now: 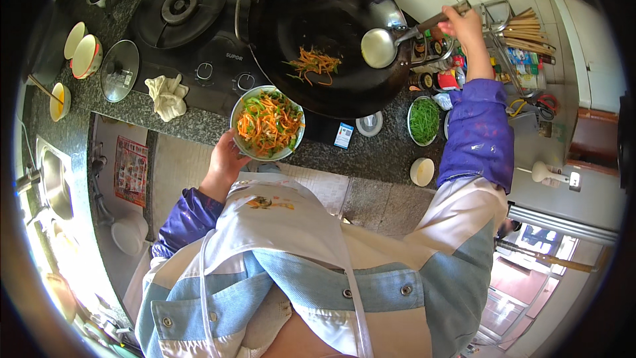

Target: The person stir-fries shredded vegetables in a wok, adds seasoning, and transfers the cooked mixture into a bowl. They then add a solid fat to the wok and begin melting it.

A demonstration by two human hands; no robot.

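My left hand point(224, 160) grips the rim of a white bowl point(234, 118) at the counter's front edge. Heaped in it are shredded carrot and green vegetable strips point(270, 123). Around the wooden handle of a metal ladle point(380, 48) my right hand point(463, 25) is closed. The ladle's bowl is over the right side of a large black wok point(318, 15); whether it touches the wok I cannot tell. A small heap of carrot and green strips point(314, 64) lies in the wok.
Left of the wok are a second burner point(179, 6), a crumpled cloth point(167, 97) and a glass lid point(119, 70). To the right stand a bowl of chopped greens point(423, 120), a small cup point(423, 172), several seasoning jars point(443, 79) and a chopstick bundle point(526, 31).
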